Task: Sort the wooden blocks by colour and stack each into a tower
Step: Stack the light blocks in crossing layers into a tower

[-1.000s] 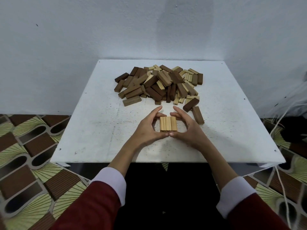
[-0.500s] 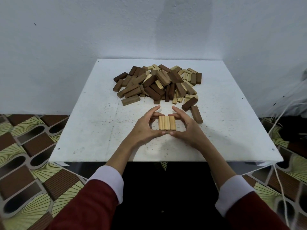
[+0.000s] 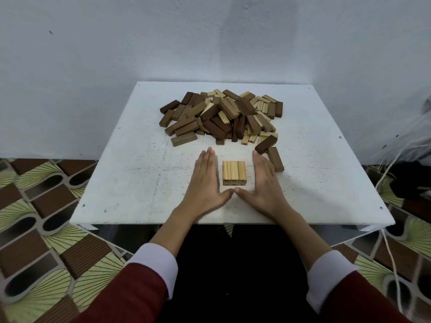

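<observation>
- From the head view, we see a white counter (image 3: 144, 173) set against a pale wall (image 3: 210, 38).
- At the back of the counter lies a big pile of blocks (image 3: 221, 117). Dark brown, middle brown and light ones are all mixed up in it.
- Near the front sits a small stack of light blocks (image 3: 234, 170). The top row has three blocks lying side by side. We see the ends of another row under it.
- Our left hand (image 3: 205, 183) lies just to the left of the stack. Its fingers (image 3: 206, 159) are straight and close together, and they hold nothing.
- Our right hand (image 3: 264, 183) lies just to the right of the stack. Its fingers are straight too, and they hold nothing.
- There is a little gap between each hand and the stack. The two thumbs almost meet in front of it.
- Two dark brown blocks (image 3: 271, 151) lie apart from the pile, just beside the right hand.
- We wear red sleeves (image 3: 130, 297) with white cuffs (image 3: 156, 257).
- The floor (image 3: 35, 229) has a brown and green pattern. White cords (image 3: 384, 173) hang at the right.
</observation>
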Demonstrator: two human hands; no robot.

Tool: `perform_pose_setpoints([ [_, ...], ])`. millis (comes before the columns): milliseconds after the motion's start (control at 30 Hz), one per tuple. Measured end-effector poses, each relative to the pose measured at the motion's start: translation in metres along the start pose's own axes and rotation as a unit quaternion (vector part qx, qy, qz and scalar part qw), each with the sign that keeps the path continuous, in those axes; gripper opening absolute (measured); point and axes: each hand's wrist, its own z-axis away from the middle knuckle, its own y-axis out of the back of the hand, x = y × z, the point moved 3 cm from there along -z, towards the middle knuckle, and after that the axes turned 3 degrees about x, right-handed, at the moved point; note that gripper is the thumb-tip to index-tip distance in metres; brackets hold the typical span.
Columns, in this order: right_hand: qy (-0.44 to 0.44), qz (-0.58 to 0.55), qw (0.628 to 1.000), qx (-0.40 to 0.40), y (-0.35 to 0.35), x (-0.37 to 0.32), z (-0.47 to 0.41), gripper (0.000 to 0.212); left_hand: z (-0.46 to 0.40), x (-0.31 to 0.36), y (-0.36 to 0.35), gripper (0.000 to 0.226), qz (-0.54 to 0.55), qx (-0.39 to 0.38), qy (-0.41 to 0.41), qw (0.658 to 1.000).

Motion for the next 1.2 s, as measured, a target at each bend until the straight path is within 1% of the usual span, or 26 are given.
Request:
perform_pose_setpoints([
  [100, 0.001, 0.080, 0.996, -0.029, -0.007, 0.002, -0.001, 0.106, -0.003, -0.001, -0.007, 0.103, -0.072, -0.041, 0.007, 0.997],
  [233, 0.006, 0.129, 0.990, -0.058, -0.012, 0.002, -0.001, 0.102, -0.003, -0.001, -0.011, 0.095, -0.115, -0.059, -0.002, 0.992],
  [367, 0.004, 0.145, 0.987, -0.068, -0.014, 0.003, -0.002, 0.100, -0.004, -0.002, -0.013, 0.089, -0.137, -0.052, -0.007, 0.989],
  [667, 0.007, 0.173, 0.982, -0.078, -0.017, 0.004, -0.003, 0.098, -0.004, -0.004, -0.017, 0.098, -0.169, -0.065, -0.014, 0.983],
  [833, 0.008, 0.174, 0.981, -0.082, -0.017, 0.003, -0.002, 0.099, -0.004, -0.003, -0.017, 0.096, -0.175, -0.068, -0.014, 0.982],
  [900, 0.009, 0.171, 0.982, -0.080, -0.018, 0.004, -0.003, 0.099, -0.004, -0.003, -0.016, 0.092, -0.167, -0.065, -0.008, 0.984],
  [967, 0.008, 0.142, 0.987, -0.077, -0.016, 0.003, -0.003, 0.098, -0.005, -0.004, -0.015, 0.090, -0.134, -0.063, 0.000, 0.989],
  [1033, -0.001, 0.053, 0.997, -0.060, -0.010, 0.000, -0.002, 0.090, -0.006, -0.003, -0.009, 0.096, -0.078, -0.072, 0.002, 0.994],
  [1067, -0.015, -0.015, 0.999, -0.039, -0.006, 0.000, -0.001, 0.082, -0.007, -0.004, -0.006, 0.099, -0.026, -0.087, 0.008, 0.996],
  [1100, -0.029, -0.082, 0.996, -0.008, 0.000, -0.001, -0.001, 0.074, -0.008, -0.006, 0.000, 0.098, 0.057, -0.103, 0.034, 0.992],
  [1133, -0.039, -0.127, 0.991, 0.031, 0.006, 0.000, -0.001, 0.066, -0.008, -0.008, 0.005, 0.095, 0.156, -0.113, 0.073, 0.979],
  [1167, -0.039, -0.136, 0.987, 0.076, 0.013, 0.002, -0.005, 0.057, -0.011, -0.014, 0.013, 0.088, 0.235, -0.099, 0.103, 0.961],
  [1200, -0.028, -0.120, 0.986, 0.114, 0.018, 0.004, -0.010, 0.048, -0.015, -0.021, 0.021, 0.079, 0.274, -0.070, 0.118, 0.952],
])
